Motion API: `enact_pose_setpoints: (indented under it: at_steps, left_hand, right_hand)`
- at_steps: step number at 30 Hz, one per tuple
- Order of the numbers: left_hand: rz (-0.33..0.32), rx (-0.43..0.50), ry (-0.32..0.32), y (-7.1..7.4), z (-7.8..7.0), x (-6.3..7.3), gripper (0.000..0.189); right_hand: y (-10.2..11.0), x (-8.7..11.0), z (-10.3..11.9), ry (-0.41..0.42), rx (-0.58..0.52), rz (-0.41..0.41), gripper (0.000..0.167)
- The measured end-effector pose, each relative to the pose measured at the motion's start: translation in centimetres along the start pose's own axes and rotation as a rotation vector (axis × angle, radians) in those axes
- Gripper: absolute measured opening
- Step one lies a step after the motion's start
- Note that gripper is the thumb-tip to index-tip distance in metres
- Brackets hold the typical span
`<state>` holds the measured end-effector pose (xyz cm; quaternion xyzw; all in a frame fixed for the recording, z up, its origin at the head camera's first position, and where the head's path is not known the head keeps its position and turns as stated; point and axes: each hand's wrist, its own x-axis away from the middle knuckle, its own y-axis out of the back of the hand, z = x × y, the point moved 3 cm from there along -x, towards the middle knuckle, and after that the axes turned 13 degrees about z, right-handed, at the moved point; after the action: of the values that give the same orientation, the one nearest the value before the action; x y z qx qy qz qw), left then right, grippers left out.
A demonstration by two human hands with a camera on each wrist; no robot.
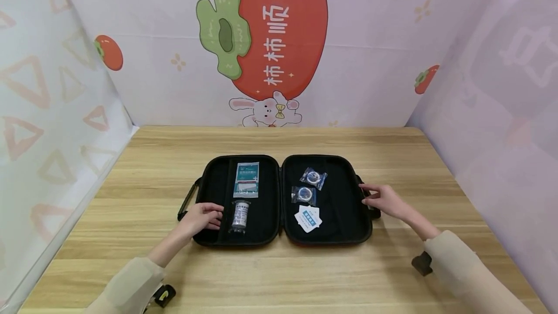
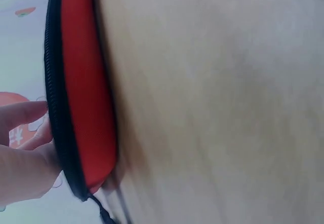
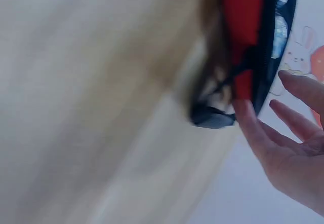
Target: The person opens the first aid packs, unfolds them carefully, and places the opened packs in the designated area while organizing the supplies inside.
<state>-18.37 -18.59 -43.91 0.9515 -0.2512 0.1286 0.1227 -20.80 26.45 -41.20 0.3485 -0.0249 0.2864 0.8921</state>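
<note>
A black zip case (image 1: 257, 239) with a red outer shell lies unfolded on the table. In its left half are a green-and-white flat packet (image 1: 246, 180) and a wrapped white bandage roll (image 1: 240, 216). Its right half holds two wrapped tape rolls (image 1: 313, 177) and some small white packets (image 1: 308, 219). My left hand (image 1: 204, 218) reaches over the left rim, fingers loosely bent above the lining. At the right rim, my right hand (image 1: 383, 200) has its fingers spread; in the right wrist view one finger (image 3: 245, 115) touches the red shell beside a dark strap (image 3: 212, 116).
The wooden table (image 1: 279, 275) extends around the case on all sides. A dark carabiner-like clip (image 1: 188, 201) hangs from the left rim. A printed cloth backdrop (image 1: 370, 62) stands behind the table and along both sides.
</note>
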Motion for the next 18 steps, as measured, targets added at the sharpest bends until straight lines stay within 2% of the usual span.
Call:
enact_pose_setpoints:
  at_steps: [2,3,6,9,10,12,18]
  left_hand:
    - [0.016,-0.013,-0.064,0.4,-0.3,0.3,0.029]
    - [0.029,-0.018,-0.119,0.7,-0.4,0.5,0.026]
    - [0.005,-0.081,-0.184,1.4,-0.9,0.8,0.024]
    - [-0.066,-0.184,-0.185,2.0,-1.5,1.0,0.021]
    - [-0.101,-0.228,-0.152,2.1,-1.7,1.0,0.022]
    - [-0.142,-0.311,-0.145,2.5,-2.0,1.2,0.021]
    - [-0.255,-0.484,-0.148,4.2,-1.8,1.2,0.022]
  right_hand:
    - [0.4,-0.4,0.6,0.002,0.047,0.001,0.044]
    - [0.6,-0.6,0.9,0.006,0.069,0.000,0.044]
    - [0.9,-1.3,1.8,0.034,0.126,-0.014,0.042]
    - [1.0,-2.2,2.7,0.065,0.146,-0.037,0.039]
    - [1.0,-2.4,2.9,0.073,0.148,-0.045,0.038]
    - [0.9,-3.0,3.3,0.077,0.160,-0.065,0.036]
    - [0.5,-4.6,4.0,0.100,0.136,-0.058,0.032]
